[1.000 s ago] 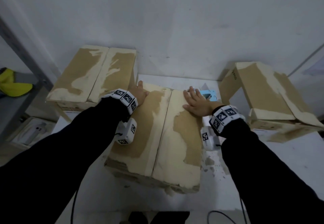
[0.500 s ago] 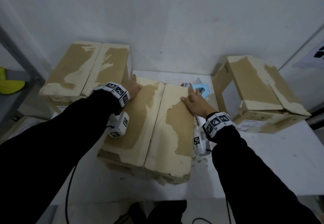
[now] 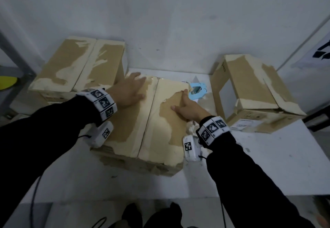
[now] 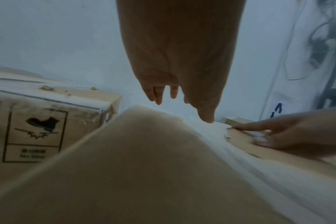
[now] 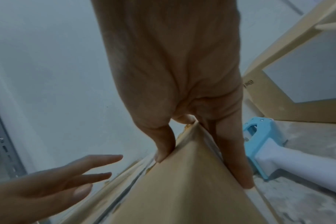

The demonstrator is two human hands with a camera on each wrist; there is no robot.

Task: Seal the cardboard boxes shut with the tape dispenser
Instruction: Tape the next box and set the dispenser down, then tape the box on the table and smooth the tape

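Note:
The middle cardboard box (image 3: pixel 142 129) lies on the white table with both top flaps down and the seam running away from me. My left hand (image 3: pixel 130 90) rests flat on the left flap near its far end, fingers straight (image 4: pixel 157 97). My right hand (image 3: pixel 185 108) sits on the box's right edge: the thumb (image 5: pixel 163 145) lies on the right flap and straight fingers (image 5: pixel 234 151) run down the side. The light-blue tape dispenser (image 3: pixel 197 91) with a white handle (image 5: pixel 297 165) lies on the table just beyond my right hand, untouched.
A closed box (image 3: pixel 80 65) stands at the back left, touching the middle box. Another box (image 3: pixel 250 88) lies on its side at the right with flaps loose. The wall is close behind. A metal shelf post (image 3: pixel 10 56) stands at the left. Table (image 3: pixel 259 165) free at right front.
My right hand slid from flat on the right flap to the box's right edge, fingers now down the side. My left hand moved further along the left flap. The view shifted slightly.

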